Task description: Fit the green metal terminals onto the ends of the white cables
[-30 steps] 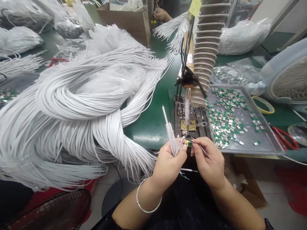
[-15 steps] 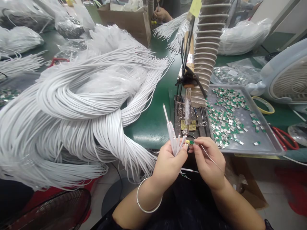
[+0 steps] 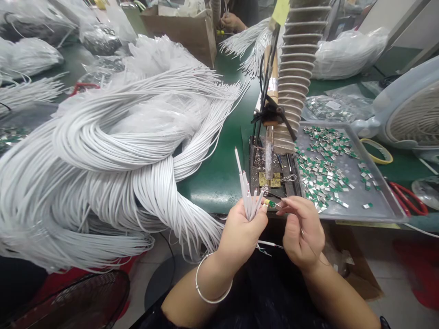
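Note:
A bunch of white cables (image 3: 247,201) is gripped in my left hand (image 3: 242,235), their stripped ends pointing up. At its thumb tip sits a small green circuit board (image 3: 270,203) with a metal end, pointing right. My right hand (image 3: 303,233) is just right of that board, its index fingertip close to the metal end and its thumb drawn back. A thin solder wire runs through its curled fingers, partly hidden. Just above both hands, the soldering iron (image 3: 269,155) points tip down over a yellow sponge (image 3: 269,179) on a dark, solder-spattered stand.
A grey tray (image 3: 372,211) of small green boards lies right, beside red-handled pliers (image 3: 408,196), a tape roll (image 3: 377,151) and a fan (image 3: 411,105). Large white cable bundles (image 3: 113,151) cover the left. A ribbed hose (image 3: 298,68) hangs behind the iron. Across the table is another person's hand (image 3: 233,22).
My right thumb has moved down and away from the circuit board, and the fingers have opened a little. The solder wire has shifted with them. My left hand stays almost in place.

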{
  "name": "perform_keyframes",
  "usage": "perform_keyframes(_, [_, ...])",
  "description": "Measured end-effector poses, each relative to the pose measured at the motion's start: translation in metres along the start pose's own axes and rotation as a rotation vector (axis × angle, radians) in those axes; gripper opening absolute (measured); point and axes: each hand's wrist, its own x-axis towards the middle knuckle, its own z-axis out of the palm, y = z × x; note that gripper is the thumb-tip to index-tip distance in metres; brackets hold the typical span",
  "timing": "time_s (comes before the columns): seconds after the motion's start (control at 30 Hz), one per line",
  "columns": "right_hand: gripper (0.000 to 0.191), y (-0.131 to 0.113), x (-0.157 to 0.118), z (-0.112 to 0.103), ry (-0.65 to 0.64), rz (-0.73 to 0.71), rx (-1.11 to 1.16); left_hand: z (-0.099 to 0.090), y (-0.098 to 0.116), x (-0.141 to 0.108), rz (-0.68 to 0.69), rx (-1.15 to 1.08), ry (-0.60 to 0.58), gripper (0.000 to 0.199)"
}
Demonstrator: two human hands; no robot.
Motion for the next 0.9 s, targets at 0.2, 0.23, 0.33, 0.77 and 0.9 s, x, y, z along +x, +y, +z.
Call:
perform_keyframes(0.2, [0.031, 0.001, -0.002, 0.004, 0.084, 0.017, 0.146, 0.001, -0.003, 0.006, 0.015, -0.034, -0.018, 0.013])
perform_keyframes(0.23, [0.029, 0.0, -0.002, 0.004, 0.093, 0.013, 0.154, 0.002, -0.002, 0.007, 0.018, -0.045, -0.025, 0.012])
perform_keyframes(0.33, [0.028, 0.0, -0.001, 0.002, 0.09, -0.026, 0.133, 0.004, 0.001, 0.008, 0.018, -0.077, -0.037, 0.011])
perform_keyframes(0.77, [0.029, -0.003, 0.011, 0.0, 0.056, -0.175, -0.052, 0.006, 0.006, 0.007, 0.022, -0.111, -0.011, 0.013])
perform_keyframes(0.9, [0.028, -0.001, 0.011, 0.001, 0.068, -0.202, -0.043, 0.006, 0.007, 0.006, 0.011, -0.105, -0.007, 0.011])
